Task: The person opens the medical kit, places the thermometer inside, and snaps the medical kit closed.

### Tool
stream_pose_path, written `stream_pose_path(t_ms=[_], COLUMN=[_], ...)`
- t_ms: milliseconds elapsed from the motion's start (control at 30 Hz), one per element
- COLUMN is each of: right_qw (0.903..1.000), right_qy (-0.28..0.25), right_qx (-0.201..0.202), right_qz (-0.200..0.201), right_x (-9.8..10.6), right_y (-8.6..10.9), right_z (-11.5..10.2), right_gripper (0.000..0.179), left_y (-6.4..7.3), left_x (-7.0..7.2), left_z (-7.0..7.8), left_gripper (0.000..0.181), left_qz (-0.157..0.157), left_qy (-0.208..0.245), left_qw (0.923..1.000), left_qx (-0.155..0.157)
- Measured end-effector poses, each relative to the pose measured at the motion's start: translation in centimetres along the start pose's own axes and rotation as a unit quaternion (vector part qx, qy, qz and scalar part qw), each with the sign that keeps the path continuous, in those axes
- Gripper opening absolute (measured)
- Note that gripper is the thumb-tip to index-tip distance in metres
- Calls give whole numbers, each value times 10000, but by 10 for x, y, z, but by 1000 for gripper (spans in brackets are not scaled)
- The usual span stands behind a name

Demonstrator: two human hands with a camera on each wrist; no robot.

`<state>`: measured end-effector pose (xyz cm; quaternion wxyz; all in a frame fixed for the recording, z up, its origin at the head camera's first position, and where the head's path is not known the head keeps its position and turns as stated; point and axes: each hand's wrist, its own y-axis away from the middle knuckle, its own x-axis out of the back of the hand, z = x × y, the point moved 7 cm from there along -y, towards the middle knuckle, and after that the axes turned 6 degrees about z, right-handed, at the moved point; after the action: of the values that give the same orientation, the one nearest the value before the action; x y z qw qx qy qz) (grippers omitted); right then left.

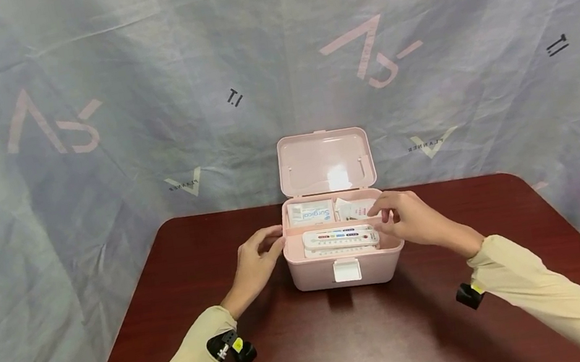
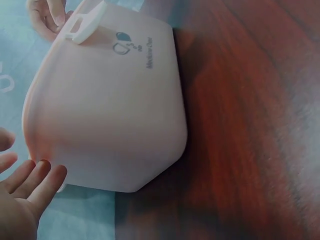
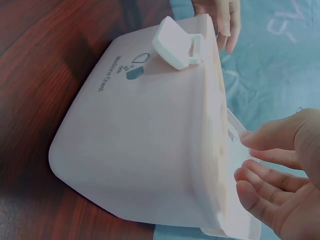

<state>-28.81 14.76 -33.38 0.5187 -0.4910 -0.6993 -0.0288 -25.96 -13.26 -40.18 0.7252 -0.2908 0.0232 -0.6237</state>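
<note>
A pink medicine chest (image 1: 315, 271) stands on the table with its lid (image 1: 310, 162) raised. In its front section lies a white thermometer (image 1: 335, 238) with a printed scale, on top of a similar white piece. Behind it, the inner tray holds a packet marked "Surgical" (image 1: 310, 213) and a white packet with pink print (image 1: 353, 208). My left hand (image 1: 259, 257) is at the chest's left side, extended fingers (image 2: 47, 182) at the wall and rim. Over the right end hovers my right hand (image 1: 411, 219), fingers loosely bent near the thermometer's end, nothing visible between them.
The dark red wooden table (image 1: 209, 243) has rounded far corners. Grey printed cloth (image 1: 143, 103) hangs behind and at both sides. A white latch (image 1: 347, 270) sticks out from the chest's front. Black wrist cameras (image 1: 245, 353) sit on both sleeves.
</note>
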Motion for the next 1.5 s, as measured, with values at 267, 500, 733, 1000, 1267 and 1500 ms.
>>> stream_pose_path(t_ms=[267,500,733,1000,1267,1500], right_qw=[9993,9974,9949,9912,9891,9870], right_qy=[17,-57,-95,141,186,44], right_qx=[-292,-606,-787,-1044,-1238,-1477], right_qz=[241,396,628,807,775,626], right_x=[14,25,32,39,39,40], right_y=[-1,-8,-17,-23,-34,-44], right_z=[9,19,29,41,50,58], right_gripper=[18,18,18,21,23,27], left_y=[-13,-25,-42,-58,-74,-89], left_x=[4,14,25,27,34,40], left_z=[-1,2,-4,-13,-12,-11], left_gripper=[23,24,24,24,25,26], left_qz=[-2,-104,-53,-73,-70,-94], left_qy=[-198,-429,98,256,-225,-350], left_qw=[9994,9986,9999,9991,9991,9988], left_qx=[-289,-295,-35,320,354,332])
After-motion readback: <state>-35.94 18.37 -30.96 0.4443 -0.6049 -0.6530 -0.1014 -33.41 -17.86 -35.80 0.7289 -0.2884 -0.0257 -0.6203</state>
